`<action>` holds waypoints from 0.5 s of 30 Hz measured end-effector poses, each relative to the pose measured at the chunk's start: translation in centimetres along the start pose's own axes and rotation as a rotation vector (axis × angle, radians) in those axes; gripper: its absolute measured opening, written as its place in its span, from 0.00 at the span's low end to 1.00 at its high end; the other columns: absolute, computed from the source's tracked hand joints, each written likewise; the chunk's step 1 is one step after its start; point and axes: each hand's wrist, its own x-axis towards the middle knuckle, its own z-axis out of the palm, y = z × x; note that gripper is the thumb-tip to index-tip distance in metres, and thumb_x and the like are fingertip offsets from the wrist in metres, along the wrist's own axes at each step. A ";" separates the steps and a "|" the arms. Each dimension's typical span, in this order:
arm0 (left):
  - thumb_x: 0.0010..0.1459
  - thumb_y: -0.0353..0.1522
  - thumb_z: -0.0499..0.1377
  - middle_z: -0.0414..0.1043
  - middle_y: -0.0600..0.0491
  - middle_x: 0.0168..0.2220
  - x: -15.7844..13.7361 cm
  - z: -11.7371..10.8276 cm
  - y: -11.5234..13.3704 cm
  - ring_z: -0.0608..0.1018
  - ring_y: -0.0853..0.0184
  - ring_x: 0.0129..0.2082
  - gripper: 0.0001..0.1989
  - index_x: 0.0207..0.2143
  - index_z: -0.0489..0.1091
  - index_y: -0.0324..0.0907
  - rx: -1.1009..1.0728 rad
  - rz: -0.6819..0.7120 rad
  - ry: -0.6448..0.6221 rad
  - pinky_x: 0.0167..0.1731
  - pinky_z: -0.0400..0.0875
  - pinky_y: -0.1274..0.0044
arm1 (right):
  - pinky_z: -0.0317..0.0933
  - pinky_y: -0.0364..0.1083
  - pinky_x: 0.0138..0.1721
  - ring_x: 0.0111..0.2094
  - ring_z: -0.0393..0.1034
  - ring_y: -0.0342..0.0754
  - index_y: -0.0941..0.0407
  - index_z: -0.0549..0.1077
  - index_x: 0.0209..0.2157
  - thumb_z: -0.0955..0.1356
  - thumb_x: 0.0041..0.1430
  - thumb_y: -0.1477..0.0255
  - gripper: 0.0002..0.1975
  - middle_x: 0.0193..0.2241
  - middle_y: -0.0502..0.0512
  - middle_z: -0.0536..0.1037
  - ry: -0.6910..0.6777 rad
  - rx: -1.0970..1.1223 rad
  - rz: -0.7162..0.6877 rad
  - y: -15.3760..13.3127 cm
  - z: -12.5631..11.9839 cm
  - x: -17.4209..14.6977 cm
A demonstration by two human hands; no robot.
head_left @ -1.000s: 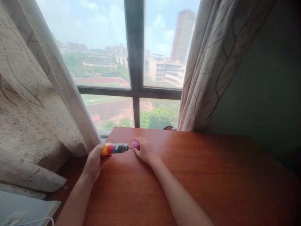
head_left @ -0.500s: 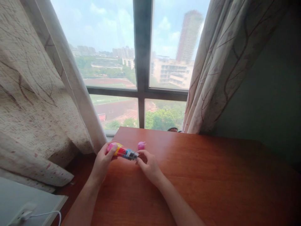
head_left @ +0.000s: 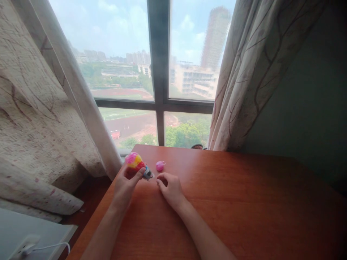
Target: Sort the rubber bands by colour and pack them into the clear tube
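Multicoloured container (head_left: 137, 163): just left of the pink ball (head_left: 160, 166), which I take as landmark. I see its bands run pink, yellow, red, blue, then a dark narrow end; it lies tilted, pink end up and away, narrow end down to the right, a little nearer me than the ball. Contact with the wood: cannot tell.

Left hand (head_left: 127, 182): clamped around the container, thumb along its near side, to the left of the ball and nearer me.

Right hand (head_left: 172, 187): nearer me than the ball and slightly right of it, apart from the container. Thumb and forefinger curl towards each other near the narrow end; I cannot tell whether the tips meet or pinch anything.

Pink ball: sits on the brown table (head_left: 244, 198), a thin tail at its top.

Farther out, I log the window frame (head_left: 159, 104) beyond the ball, a pale curtain (head_left: 40, 108) far to its left, a second curtain (head_left: 249, 72) beyond to its right, and a white cable (head_left: 54, 246) well left, nearer me.
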 end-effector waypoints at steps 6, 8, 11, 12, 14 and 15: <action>0.39 0.36 0.74 0.79 0.54 0.32 0.3 0.2 -0.3 0.79 0.65 0.33 0.22 0.37 0.73 0.39 0.035 0.035 -0.001 0.36 0.74 0.76 | 0.64 0.45 0.38 0.33 0.70 0.47 0.56 0.76 0.35 0.67 0.52 0.81 0.10 0.34 0.54 0.77 0.023 -0.115 -0.098 0.1 0.2 -0.2; 0.38 0.35 0.74 0.79 0.54 0.32 0.2 0.4 -0.3 0.79 0.65 0.32 0.22 0.37 0.73 0.40 0.043 0.033 -0.014 0.34 0.74 0.76 | 0.64 0.45 0.40 0.35 0.70 0.47 0.56 0.75 0.37 0.67 0.52 0.81 0.11 0.35 0.54 0.76 0.031 -0.130 -0.114 0.1 0.2 -0.2; 0.37 0.35 0.74 0.79 0.53 0.31 0.2 0.5 -0.4 0.80 0.64 0.31 0.22 0.36 0.73 0.40 0.053 0.022 -0.029 0.33 0.74 0.76 | 0.65 0.45 0.39 0.35 0.70 0.47 0.56 0.75 0.38 0.67 0.52 0.81 0.12 0.35 0.54 0.76 0.041 -0.140 -0.122 0.2 0.1 -0.2; 0.37 0.35 0.75 0.79 0.53 0.31 0.3 0.5 -0.4 0.80 0.64 0.31 0.22 0.36 0.74 0.40 0.055 0.019 -0.029 0.33 0.74 0.76 | 0.65 0.45 0.39 0.34 0.70 0.47 0.56 0.75 0.39 0.67 0.52 0.81 0.12 0.35 0.54 0.76 0.042 -0.141 -0.123 0.2 0.1 -0.2; 0.36 0.35 0.75 0.79 0.54 0.30 0.3 0.5 -0.3 0.80 0.64 0.31 0.23 0.36 0.74 0.40 0.055 0.012 -0.024 0.33 0.74 0.76 | 0.66 0.45 0.38 0.34 0.70 0.47 0.56 0.74 0.39 0.67 0.52 0.81 0.12 0.34 0.53 0.76 0.043 -0.136 -0.125 0.3 0.2 -0.3; 0.36 0.35 0.75 0.79 0.54 0.30 0.2 0.5 -0.2 0.80 0.64 0.31 0.23 0.36 0.74 0.39 0.054 0.007 -0.020 0.33 0.74 0.76 | 0.66 0.45 0.38 0.33 0.70 0.47 0.57 0.74 0.39 0.67 0.52 0.81 0.12 0.34 0.53 0.76 0.045 -0.131 -0.126 0.4 0.2 -0.3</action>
